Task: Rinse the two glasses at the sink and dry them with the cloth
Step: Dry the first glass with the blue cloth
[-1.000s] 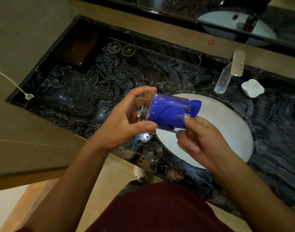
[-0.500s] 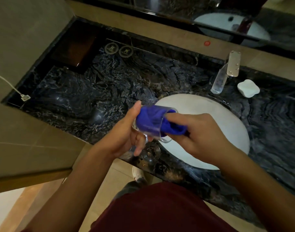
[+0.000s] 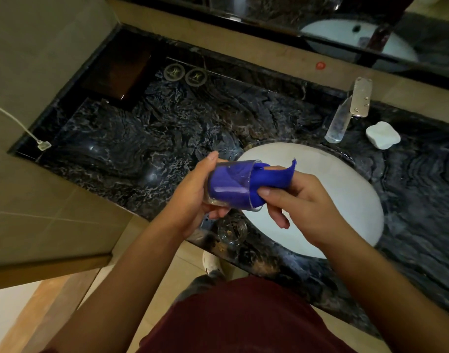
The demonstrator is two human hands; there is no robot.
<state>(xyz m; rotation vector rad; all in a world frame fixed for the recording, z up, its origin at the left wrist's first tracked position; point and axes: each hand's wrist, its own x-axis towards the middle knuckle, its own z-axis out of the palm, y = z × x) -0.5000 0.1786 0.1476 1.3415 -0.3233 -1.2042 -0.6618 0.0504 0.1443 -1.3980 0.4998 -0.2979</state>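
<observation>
Drying a glass with my blue cloth above the dark marble table and white sink.

My left hand curls round the glass's base; my right hand pinches the cloth stuffed inside. The wet glass could slip onto stone, or knock the second glass standing at the table edge below. Since half a second ago, the glass has tilted, with more cloth hanging out.

No legible text, labels, brands or numbers anywhere in view.
</observation>
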